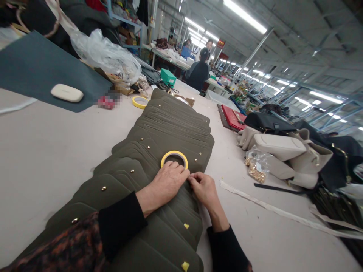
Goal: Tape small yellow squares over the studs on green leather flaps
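A fanned stack of olive-green leather pieces (170,130) with small gold metal studs runs up the table in front of me. On it lies a roll of yellow tape (173,153). My left hand (166,184) is closed over the near rim of this roll, fingers curled into its ring. Beside it, my right hand (205,189) is closed in a pinch near the left fingertips. Whatever is between its fingers is too small to make out. Small bits of yellow tape (186,226) stick to the leather near its right edge.
A second tape roll (140,102) lies beyond the stack. At left are a dark sheet (42,71) and a cream case (67,93). To the right sit beige bags (300,162), a bag of gold hardware (257,170) and a white strip (263,204). People work farther back.
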`<state>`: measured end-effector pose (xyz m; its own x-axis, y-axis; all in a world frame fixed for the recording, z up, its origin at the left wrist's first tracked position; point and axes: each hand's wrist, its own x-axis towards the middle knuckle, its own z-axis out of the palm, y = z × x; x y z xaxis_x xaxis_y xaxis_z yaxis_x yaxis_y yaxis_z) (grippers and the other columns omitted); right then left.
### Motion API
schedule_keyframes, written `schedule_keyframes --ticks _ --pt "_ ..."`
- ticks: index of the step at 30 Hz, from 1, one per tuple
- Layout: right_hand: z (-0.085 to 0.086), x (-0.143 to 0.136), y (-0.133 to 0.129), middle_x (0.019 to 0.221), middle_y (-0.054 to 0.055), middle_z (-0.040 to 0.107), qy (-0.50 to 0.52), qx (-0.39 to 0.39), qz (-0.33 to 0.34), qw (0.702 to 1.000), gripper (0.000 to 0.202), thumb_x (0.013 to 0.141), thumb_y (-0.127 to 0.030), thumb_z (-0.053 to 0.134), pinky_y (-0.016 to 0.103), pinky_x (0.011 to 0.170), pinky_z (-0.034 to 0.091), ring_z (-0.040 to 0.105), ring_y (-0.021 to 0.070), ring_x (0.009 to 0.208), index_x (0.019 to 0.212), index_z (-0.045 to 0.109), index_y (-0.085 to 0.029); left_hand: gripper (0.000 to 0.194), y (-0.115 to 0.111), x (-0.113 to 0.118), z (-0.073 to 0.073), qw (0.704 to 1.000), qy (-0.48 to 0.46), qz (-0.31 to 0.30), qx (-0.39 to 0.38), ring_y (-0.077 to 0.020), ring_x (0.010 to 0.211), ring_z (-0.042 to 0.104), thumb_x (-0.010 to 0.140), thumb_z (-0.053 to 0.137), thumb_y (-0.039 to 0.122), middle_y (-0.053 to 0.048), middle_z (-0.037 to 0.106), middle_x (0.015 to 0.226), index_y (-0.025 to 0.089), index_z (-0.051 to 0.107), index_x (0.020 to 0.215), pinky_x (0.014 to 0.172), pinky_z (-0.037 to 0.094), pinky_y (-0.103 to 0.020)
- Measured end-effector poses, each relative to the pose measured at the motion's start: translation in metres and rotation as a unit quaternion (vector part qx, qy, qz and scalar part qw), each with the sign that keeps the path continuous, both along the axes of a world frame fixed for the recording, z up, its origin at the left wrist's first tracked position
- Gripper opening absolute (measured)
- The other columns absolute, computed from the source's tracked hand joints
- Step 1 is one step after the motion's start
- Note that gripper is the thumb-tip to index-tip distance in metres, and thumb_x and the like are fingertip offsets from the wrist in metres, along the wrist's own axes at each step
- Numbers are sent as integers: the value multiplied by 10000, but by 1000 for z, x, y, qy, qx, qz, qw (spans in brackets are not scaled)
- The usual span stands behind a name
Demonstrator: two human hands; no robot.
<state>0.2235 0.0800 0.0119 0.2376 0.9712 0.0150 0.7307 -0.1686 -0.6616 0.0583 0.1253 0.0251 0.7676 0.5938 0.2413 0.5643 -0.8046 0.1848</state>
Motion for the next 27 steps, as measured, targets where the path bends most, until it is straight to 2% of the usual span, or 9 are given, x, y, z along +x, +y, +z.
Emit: schedule_keyframes --ticks 4,6,9,12,13,15,18,22,27 --pt "2 -5 4 720 32 715 -113 5 11 994 154 784 -186 538 260 625 423 641 171 662 705 670 -198 135 2 0 1 1000 -1 -10 -4 -227 861 531 912 425 130 -62 597 908 179 551 914 821 389 -392" --pt "3 -6 4 699 30 707 -132 6 12 991 119 790 -182 549 267 620 424 644 180 645 812 665 -194 131 4 -1 2 1000 -2 -15 3 -228 847 534 901 427 120 -64 594 893 175 547 905 819 393 -398" --pt "4 -3 -1 580 -17 649 -133 29 5 991 246 811 -219 579 277 595 430 630 192 578 1051 595 -167 126 5 -3 2 1000 -11 -18 18 -235 847 530 886 430 111 -73 585 887 174 540 894 804 403 -395" --pt "5 4 -12 657 0 661 -142 99 11 985 162 850 -256 563 276 606 448 631 182 614 990 596 -182 141 5 -6 2 999 -27 -22 28 -232 841 516 872 423 93 -80 572 908 178 532 899 757 415 -372" --pt "5 6 -15 718 18 672 -151 124 33 980 112 867 -244 539 274 628 457 634 177 654 934 610 -189 146 5 -6 2 999 -30 -22 29 -229 834 511 873 417 90 -80 567 911 179 529 902 741 418 -364" --pt "4 9 -20 810 52 674 -182 156 104 965 151 892 -194 484 273 684 473 635 174 738 869 634 -190 149 5 -7 3 999 -31 -19 28 -227 826 503 883 406 97 -77 560 907 179 527 911 728 425 -356" --pt "-1 9 -19 824 81 666 -234 149 182 943 219 903 -150 449 281 721 483 628 187 783 884 665 -173 135 6 -8 6 999 -37 -24 25 -224 823 496 898 407 122 -67 550 891 177 528 919 747 434 -357" --pt "-6 3 -7 781 71 676 -230 102 127 960 193 880 -166 506 270 693 470 635 183 732 857 698 -179 138 5 -11 10 997 -59 -48 25 -218 822 489 908 400 134 -59 539 883 175 532 906 761 435 -355" --pt "0 3 4 663 9 693 -103 19 48 993 140 789 -220 606 236 574 404 609 157 610 706 718 -205 175 6 -15 15 994 -83 -64 16 -198 804 492 923 368 127 -57 542 875 166 536 894 753 431 -331"
